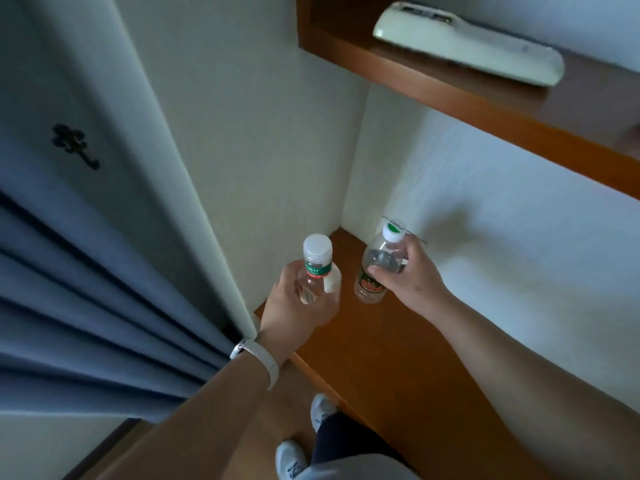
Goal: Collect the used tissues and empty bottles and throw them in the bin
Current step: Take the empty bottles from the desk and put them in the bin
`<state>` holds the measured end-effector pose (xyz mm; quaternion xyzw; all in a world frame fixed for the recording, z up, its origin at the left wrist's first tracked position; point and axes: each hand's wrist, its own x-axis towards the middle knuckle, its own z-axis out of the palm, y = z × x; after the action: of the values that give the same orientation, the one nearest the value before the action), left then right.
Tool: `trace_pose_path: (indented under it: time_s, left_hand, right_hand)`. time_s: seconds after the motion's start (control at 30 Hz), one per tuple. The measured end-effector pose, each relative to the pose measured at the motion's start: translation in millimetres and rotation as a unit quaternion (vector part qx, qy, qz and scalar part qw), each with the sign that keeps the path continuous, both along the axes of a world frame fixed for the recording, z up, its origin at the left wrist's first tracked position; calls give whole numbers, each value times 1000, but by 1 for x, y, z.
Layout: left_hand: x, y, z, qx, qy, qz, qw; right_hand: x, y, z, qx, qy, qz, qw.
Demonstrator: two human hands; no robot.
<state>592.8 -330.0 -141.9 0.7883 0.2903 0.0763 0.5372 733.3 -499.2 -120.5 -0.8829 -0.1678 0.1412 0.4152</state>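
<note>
— What's each hand got?

— The left hand (300, 299) is wrapped round a clear bottle (317, 268) with a white cap, lifted off the wooden bench (398, 358). The right hand (403, 271) is closed on the shoulder of a second bottle (375, 268), green-and-white cap, whose base seems to rest on the bench in the corner.

— Anything crowding them?

— A blue curtain (86, 306) hangs close on the left, just beside the left wrist with its white band (259, 358). A wooden shelf (467, 95) juts out above, carrying a white remote (467, 46).
</note>
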Motion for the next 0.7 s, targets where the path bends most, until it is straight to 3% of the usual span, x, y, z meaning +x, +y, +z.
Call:
trace_pose_path:
  time_s: [0.4, 0.7]
  left_hand:
    - [-41, -43, 28, 31, -46, -54, 997]
    - [-69, -141, 46, 55, -59, -174, 981]
  right_hand:
    - [-73, -72, 18, 33, -2, -60, 998]
    - [-151, -207, 33, 71, -2, -155, 985]
